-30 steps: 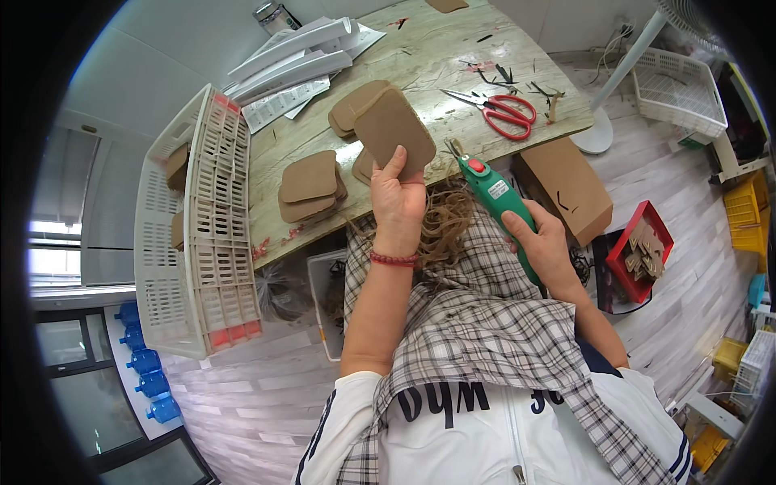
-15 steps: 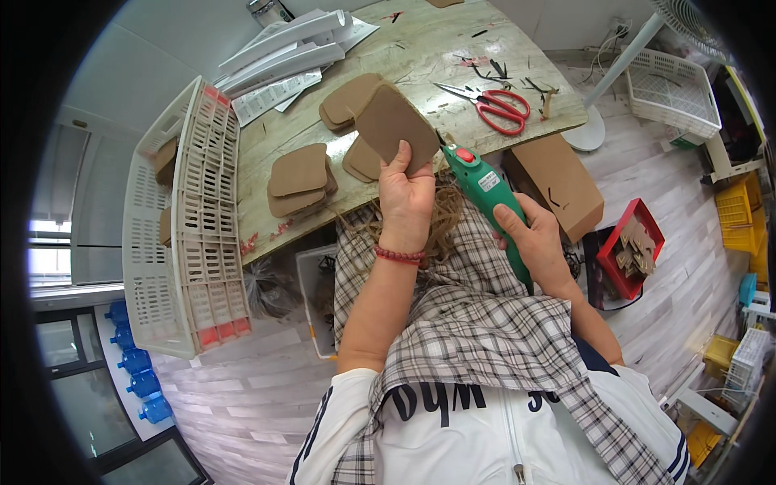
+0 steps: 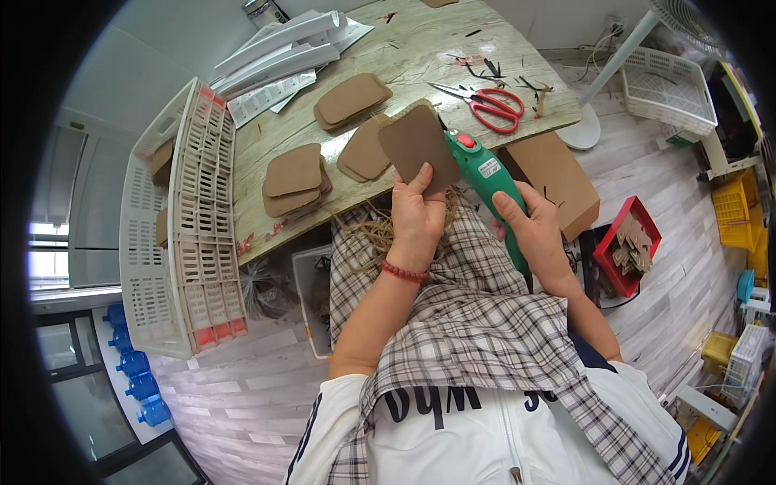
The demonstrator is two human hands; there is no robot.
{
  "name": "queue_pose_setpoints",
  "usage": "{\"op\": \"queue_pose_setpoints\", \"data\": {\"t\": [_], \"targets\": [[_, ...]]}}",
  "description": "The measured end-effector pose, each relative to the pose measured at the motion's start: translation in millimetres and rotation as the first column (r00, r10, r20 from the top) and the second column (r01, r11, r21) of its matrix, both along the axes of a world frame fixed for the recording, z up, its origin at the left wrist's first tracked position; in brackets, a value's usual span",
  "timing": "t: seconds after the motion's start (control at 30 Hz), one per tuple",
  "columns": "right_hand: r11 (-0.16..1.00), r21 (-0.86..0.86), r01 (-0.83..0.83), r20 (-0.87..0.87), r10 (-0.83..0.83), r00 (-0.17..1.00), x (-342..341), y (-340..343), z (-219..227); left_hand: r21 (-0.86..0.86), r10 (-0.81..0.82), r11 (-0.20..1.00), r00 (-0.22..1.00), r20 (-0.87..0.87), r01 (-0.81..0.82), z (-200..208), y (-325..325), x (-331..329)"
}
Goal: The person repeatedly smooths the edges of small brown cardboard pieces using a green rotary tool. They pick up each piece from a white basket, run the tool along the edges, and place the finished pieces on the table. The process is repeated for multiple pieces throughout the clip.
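Observation:
My left hand pinches a brown rounded-square piece by its near edge, thumb on top. The piece is held up over the table's front edge. My right hand is wrapped round a green handheld electric cutter with a red button. The cutter's head is right at the piece's right edge; whether its blade touches cannot be made out. Similar brown pieces lie in stacks on the table: one at the left, one farther back, one partly behind the held piece. Thin brown trimmings hang over my lap.
Red-handled scissors and dark scraps lie on the marbled table. White plastic crates stand at the left, papers at the back. A cardboard box and a red bin of scraps are at the right.
My left hand has moved right and slightly down, and the piece has turned, so its right edge is now along the cutter head. More of the stacks behind it shows.

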State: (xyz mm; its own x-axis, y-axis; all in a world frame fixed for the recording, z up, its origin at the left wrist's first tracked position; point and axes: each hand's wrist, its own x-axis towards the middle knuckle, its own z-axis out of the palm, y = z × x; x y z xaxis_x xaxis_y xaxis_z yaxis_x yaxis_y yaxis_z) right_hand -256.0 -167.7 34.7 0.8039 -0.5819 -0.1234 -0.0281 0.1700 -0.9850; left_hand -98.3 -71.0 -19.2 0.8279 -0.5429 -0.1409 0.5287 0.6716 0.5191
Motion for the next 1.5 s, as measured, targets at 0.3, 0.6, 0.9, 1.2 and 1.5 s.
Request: {"op": "queue_pose_setpoints", "data": {"t": [0.3, 0.6, 0.9, 1.2, 1.5], "targets": [[1.0, 0.021, -0.013, 0.019, 0.013, 1.0, -4.2, -9.1, -1.6, 0.127, -0.086, 0.99, 0.983, 0.163, 0.066, -8.3, 23.1, 2.3], [0.984, -0.018, -0.177, -0.082, 0.175, 0.981, -28.0, -19.8, 3.8, 0.43, -0.234, 0.902, 0.878, 0.417, 0.037, 11.5, 63.2, 41.5], [0.971, -0.042, -0.234, -0.119, 0.228, 0.967, -32.0, -18.6, -5.1, 0.618, -0.465, 0.771, 0.801, 0.377, 0.157, 16.0, 78.5, 53.1], [0.972, -0.001, -0.233, -0.113, 0.232, 0.966, -21.8, -14.3, -2.9, 0.703, -0.608, 0.619, 0.78, 0.145, 0.352, 16.8, 83.5, 39.6], [0.952, 0.049, -0.301, -0.138, 0.305, 0.942, -28.1, -21.0, -3.5, 0.829, -0.639, 0.551, 0.689, 0.342, 0.099, 44.4, 95.9, 59.2]]}}
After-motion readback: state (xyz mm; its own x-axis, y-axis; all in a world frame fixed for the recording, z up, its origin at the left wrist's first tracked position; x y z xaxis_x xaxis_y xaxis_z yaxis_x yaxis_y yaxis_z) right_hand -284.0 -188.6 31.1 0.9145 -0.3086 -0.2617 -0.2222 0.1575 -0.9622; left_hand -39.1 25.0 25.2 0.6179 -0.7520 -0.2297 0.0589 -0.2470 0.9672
